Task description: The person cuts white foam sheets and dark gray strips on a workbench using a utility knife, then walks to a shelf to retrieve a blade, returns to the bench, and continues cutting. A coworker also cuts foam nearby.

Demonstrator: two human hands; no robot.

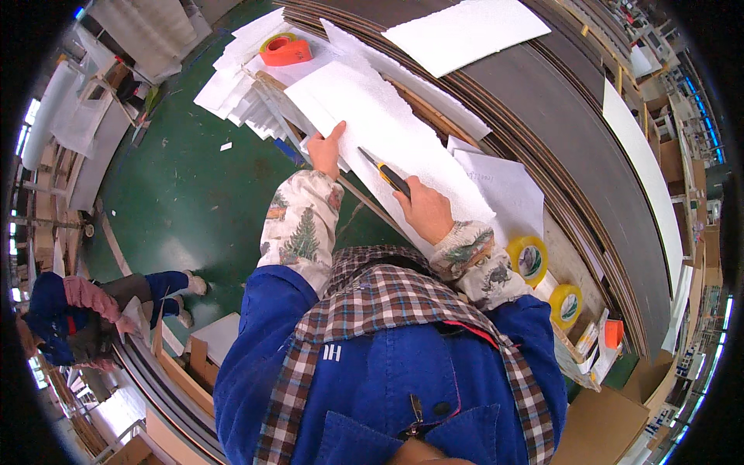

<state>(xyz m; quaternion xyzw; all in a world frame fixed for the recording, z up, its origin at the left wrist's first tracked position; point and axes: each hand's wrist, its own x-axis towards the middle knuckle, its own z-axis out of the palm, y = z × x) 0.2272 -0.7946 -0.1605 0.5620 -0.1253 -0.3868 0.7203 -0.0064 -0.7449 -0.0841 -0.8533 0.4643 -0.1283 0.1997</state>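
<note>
A long white foam sheet [411,136] with a ragged far edge lies slantwise in front of me. My left hand [326,152] grips its near edge, with the thumb on top and some fingers hidden beneath. In my right hand [428,211] is a yellow and black utility knife [394,179]. Its blade points up and left, over the sheet and toward my left hand; whether the tip touches the foam I cannot tell. Beyond the left hand, more white foam sheets [232,81] are piled, with an orange roll of tape [285,51] on top.
Two yellow tape rolls [528,261] sit by my right forearm. Dark stacked boards [535,101] run along the far side, bearing another white sheet [469,35]. A co-worker [97,314] bends at the lower left, across the green floor [178,201]. Cardboard [604,426] stands at the lower right.
</note>
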